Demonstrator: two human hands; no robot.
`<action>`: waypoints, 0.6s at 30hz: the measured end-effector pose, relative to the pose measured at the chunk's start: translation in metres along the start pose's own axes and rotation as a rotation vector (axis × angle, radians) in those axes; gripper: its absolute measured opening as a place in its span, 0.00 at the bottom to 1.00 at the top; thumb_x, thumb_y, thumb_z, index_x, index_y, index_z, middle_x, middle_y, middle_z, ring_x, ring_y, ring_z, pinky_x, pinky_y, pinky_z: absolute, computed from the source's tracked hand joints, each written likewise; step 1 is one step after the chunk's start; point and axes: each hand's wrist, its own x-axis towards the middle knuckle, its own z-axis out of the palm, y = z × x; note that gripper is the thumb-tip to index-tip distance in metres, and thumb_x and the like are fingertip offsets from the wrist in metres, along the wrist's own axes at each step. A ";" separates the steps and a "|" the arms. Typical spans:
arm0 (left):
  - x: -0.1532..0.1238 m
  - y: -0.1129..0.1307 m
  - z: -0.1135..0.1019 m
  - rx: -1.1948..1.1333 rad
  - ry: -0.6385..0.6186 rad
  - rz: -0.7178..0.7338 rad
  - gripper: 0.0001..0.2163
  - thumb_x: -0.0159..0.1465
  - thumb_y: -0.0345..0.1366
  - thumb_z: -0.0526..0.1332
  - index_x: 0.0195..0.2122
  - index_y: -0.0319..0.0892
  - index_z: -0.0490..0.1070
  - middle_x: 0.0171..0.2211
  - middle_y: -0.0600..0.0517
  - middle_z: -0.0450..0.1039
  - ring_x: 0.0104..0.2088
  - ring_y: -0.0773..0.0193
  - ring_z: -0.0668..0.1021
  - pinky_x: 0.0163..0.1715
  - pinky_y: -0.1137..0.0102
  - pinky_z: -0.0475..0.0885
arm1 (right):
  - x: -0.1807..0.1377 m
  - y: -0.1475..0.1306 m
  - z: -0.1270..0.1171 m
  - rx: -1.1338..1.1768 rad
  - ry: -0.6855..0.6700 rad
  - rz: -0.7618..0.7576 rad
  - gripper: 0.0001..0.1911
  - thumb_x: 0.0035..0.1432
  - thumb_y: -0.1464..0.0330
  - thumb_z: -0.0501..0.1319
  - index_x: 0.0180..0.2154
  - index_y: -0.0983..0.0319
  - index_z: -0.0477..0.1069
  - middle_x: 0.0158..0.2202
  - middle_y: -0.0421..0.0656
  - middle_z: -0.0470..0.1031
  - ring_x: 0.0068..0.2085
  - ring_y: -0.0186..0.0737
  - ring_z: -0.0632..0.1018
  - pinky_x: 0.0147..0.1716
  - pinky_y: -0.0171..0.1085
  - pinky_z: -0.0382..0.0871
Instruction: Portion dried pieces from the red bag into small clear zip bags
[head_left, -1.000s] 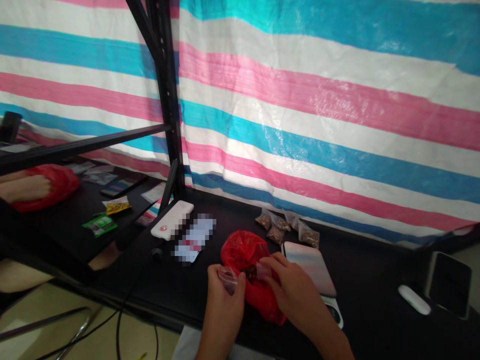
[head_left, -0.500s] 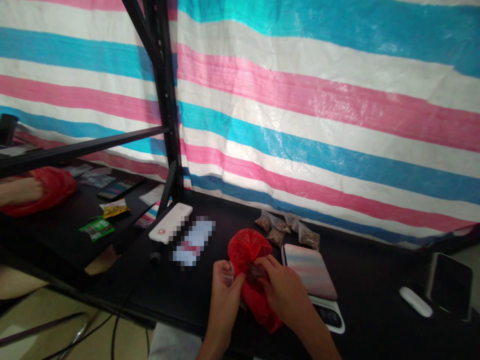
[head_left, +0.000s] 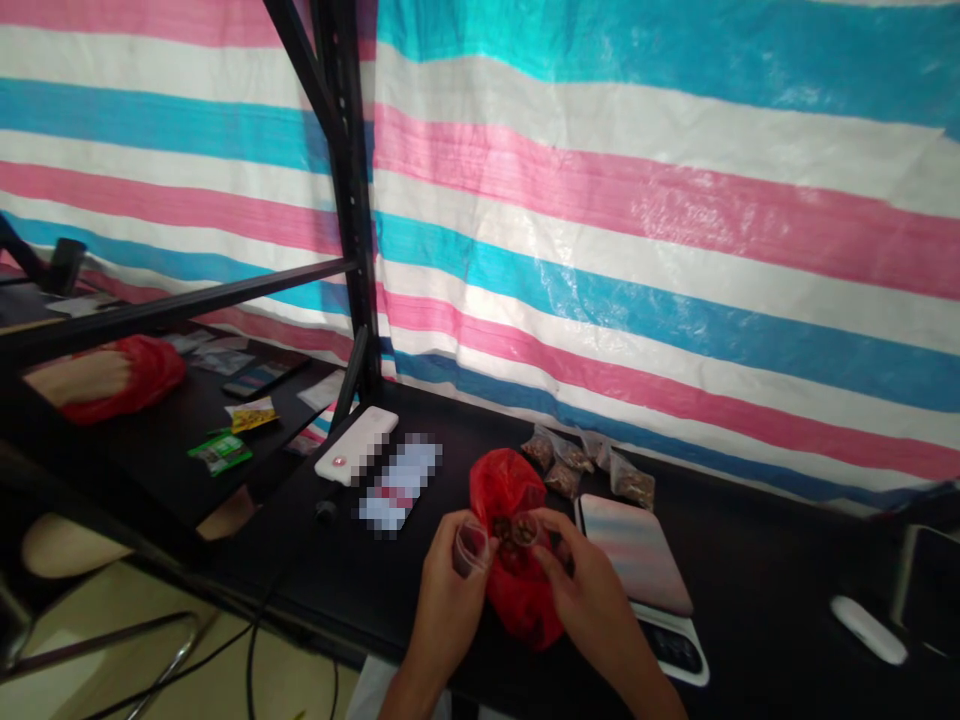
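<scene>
A small clear plastic bag (head_left: pixel 472 549) is held in my left hand (head_left: pixel 452 575), its rounded mouth gaping upward. My right hand (head_left: pixel 566 560) pinches a small clear cup (head_left: pixel 526 528) with brown nut-like pieces in it. Both hands are over an opened red plastic bag (head_left: pixel 506 480), where more brown pieces (head_left: pixel 510 552) lie between them. Just right of my right hand sits a flat scale (head_left: pixel 637 550) with a pinkish, shiny plate. Behind it are several small filled clear bags (head_left: pixel 632 483).
A white power bank (head_left: pixel 358 440) and a partly blurred phone-like item (head_left: pixel 401 485) lie left. At right are a white oval case (head_left: pixel 868 630) and a dark device (head_left: pixel 930 585). Beyond the black frame (head_left: pixel 352 200), another person's hand (head_left: pixel 82 378) is in a red bag (head_left: pixel 154 375).
My right hand has lifted the clear cup with brown pieces out of the red bag. The small bag in my left hand is now open wider. The view has shifted slightly left.
</scene>
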 end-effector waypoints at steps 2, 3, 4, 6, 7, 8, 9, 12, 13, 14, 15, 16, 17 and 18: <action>0.000 -0.005 -0.001 0.012 -0.030 0.033 0.06 0.66 0.40 0.61 0.39 0.44 0.70 0.35 0.53 0.72 0.35 0.63 0.74 0.37 0.70 0.70 | -0.003 -0.009 -0.002 0.011 0.019 -0.060 0.17 0.62 0.67 0.56 0.52 0.55 0.73 0.47 0.43 0.81 0.45 0.44 0.80 0.46 0.40 0.71; -0.001 -0.008 -0.001 0.006 -0.055 0.044 0.06 0.67 0.39 0.61 0.41 0.44 0.71 0.36 0.52 0.73 0.36 0.62 0.75 0.38 0.70 0.71 | -0.005 -0.015 -0.002 -0.004 0.020 -0.098 0.17 0.63 0.67 0.57 0.52 0.55 0.73 0.49 0.43 0.80 0.47 0.44 0.80 0.47 0.40 0.71; -0.002 -0.010 -0.001 -0.007 -0.080 0.054 0.06 0.66 0.38 0.60 0.42 0.44 0.71 0.37 0.51 0.73 0.37 0.61 0.76 0.39 0.69 0.71 | -0.006 -0.020 -0.002 -0.036 0.019 -0.143 0.17 0.63 0.68 0.57 0.52 0.54 0.74 0.51 0.43 0.79 0.48 0.44 0.79 0.49 0.40 0.71; -0.004 -0.013 -0.001 -0.048 -0.117 0.064 0.08 0.65 0.35 0.60 0.45 0.43 0.72 0.41 0.49 0.75 0.40 0.60 0.77 0.43 0.67 0.72 | -0.010 -0.029 -0.001 -0.153 0.006 -0.246 0.19 0.64 0.71 0.56 0.53 0.53 0.75 0.54 0.43 0.78 0.50 0.44 0.78 0.51 0.42 0.70; -0.005 -0.014 -0.001 -0.072 -0.123 0.060 0.09 0.64 0.34 0.60 0.46 0.43 0.72 0.43 0.49 0.75 0.42 0.59 0.77 0.45 0.67 0.72 | -0.012 -0.032 -0.001 -0.229 -0.002 -0.300 0.20 0.64 0.73 0.55 0.54 0.52 0.75 0.56 0.43 0.77 0.51 0.45 0.78 0.51 0.43 0.70; -0.006 -0.014 -0.001 -0.093 -0.121 0.053 0.11 0.63 0.33 0.61 0.47 0.43 0.72 0.44 0.48 0.75 0.43 0.58 0.78 0.46 0.66 0.73 | -0.013 -0.034 0.000 -0.308 -0.004 -0.351 0.22 0.64 0.75 0.53 0.54 0.52 0.75 0.57 0.43 0.77 0.51 0.45 0.78 0.51 0.45 0.70; -0.006 -0.014 -0.001 -0.109 -0.116 0.044 0.12 0.63 0.32 0.61 0.47 0.43 0.71 0.44 0.48 0.75 0.44 0.58 0.78 0.47 0.66 0.73 | -0.014 -0.035 0.000 -0.379 -0.001 -0.397 0.24 0.64 0.76 0.52 0.54 0.51 0.75 0.57 0.43 0.76 0.51 0.46 0.79 0.51 0.46 0.69; -0.007 -0.011 0.000 -0.127 -0.107 0.003 0.12 0.63 0.34 0.62 0.48 0.43 0.71 0.45 0.48 0.75 0.44 0.58 0.78 0.47 0.66 0.73 | -0.013 -0.029 0.000 -0.501 0.047 -0.485 0.26 0.65 0.78 0.50 0.56 0.50 0.74 0.58 0.42 0.76 0.52 0.45 0.79 0.53 0.47 0.68; -0.007 -0.010 0.000 -0.120 -0.103 -0.013 0.11 0.64 0.35 0.62 0.48 0.43 0.71 0.43 0.48 0.75 0.43 0.59 0.78 0.45 0.67 0.73 | -0.012 -0.026 -0.001 -0.513 0.080 -0.497 0.25 0.66 0.77 0.50 0.56 0.50 0.74 0.58 0.42 0.76 0.52 0.45 0.78 0.53 0.46 0.68; -0.007 -0.008 0.000 -0.108 -0.098 -0.026 0.11 0.64 0.36 0.62 0.47 0.43 0.70 0.42 0.49 0.75 0.41 0.60 0.77 0.43 0.67 0.73 | -0.010 -0.023 -0.002 -0.516 0.116 -0.496 0.24 0.67 0.75 0.51 0.56 0.51 0.74 0.58 0.42 0.76 0.53 0.44 0.78 0.53 0.46 0.68; -0.006 -0.006 0.000 -0.094 -0.091 -0.034 0.10 0.65 0.37 0.62 0.46 0.43 0.70 0.40 0.50 0.75 0.39 0.61 0.77 0.42 0.68 0.72 | -0.007 -0.019 -0.003 -0.517 0.149 -0.481 0.22 0.68 0.74 0.52 0.56 0.51 0.74 0.58 0.42 0.76 0.53 0.45 0.78 0.53 0.45 0.68; -0.005 -0.004 0.000 -0.078 -0.081 -0.035 0.09 0.65 0.37 0.62 0.45 0.43 0.70 0.39 0.51 0.74 0.37 0.61 0.76 0.41 0.69 0.72 | -0.005 -0.016 -0.005 -0.520 0.170 -0.453 0.20 0.68 0.72 0.53 0.56 0.52 0.75 0.58 0.43 0.76 0.54 0.45 0.78 0.53 0.45 0.68; -0.005 -0.002 0.000 -0.064 -0.067 -0.031 0.08 0.65 0.37 0.62 0.44 0.43 0.70 0.37 0.52 0.74 0.36 0.62 0.76 0.40 0.69 0.72 | -0.002 -0.014 -0.007 -0.527 0.168 -0.415 0.19 0.68 0.71 0.53 0.55 0.52 0.75 0.58 0.43 0.76 0.54 0.46 0.77 0.52 0.45 0.68; -0.004 -0.001 0.000 -0.053 -0.051 -0.023 0.07 0.65 0.37 0.62 0.43 0.43 0.70 0.36 0.52 0.73 0.35 0.62 0.75 0.39 0.70 0.71 | 0.001 -0.012 -0.009 -0.541 0.143 -0.369 0.19 0.68 0.71 0.54 0.55 0.53 0.75 0.57 0.43 0.76 0.54 0.46 0.77 0.52 0.45 0.68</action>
